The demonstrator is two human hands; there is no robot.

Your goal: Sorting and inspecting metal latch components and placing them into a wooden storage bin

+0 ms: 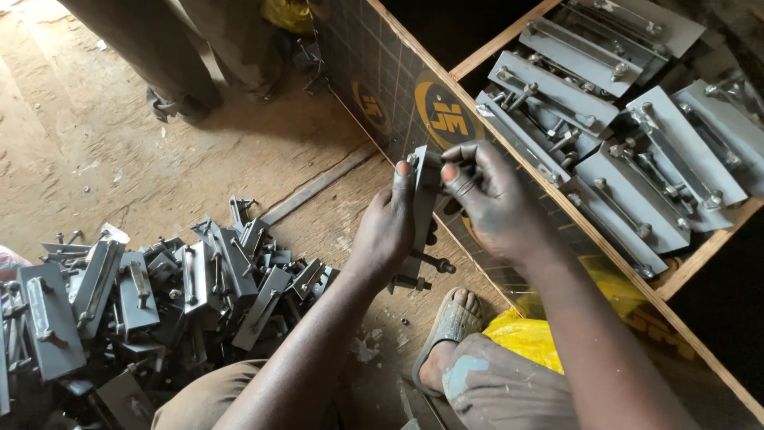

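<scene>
My left hand [387, 227] grips a grey metal plate with bolts [419, 209], holding it upright on edge in front of a wooden box. My right hand [489, 199] pinches the plate's top end, fingertips on a small nut or bolt there. Two bolts stick out of the plate's lower part, below my left hand. On the floor to the left lies a pile of similar grey plates [151, 295]. The wooden box [605, 247] on the right holds several finished plates laid in rows [629, 175].
Another person's legs and shoes [179, 99] stand on the dirt floor at the top left. My sandalled foot [452, 322] rests beside a yellow bag [529, 338] below the box. A wooden strip [318, 187] lies on the ground.
</scene>
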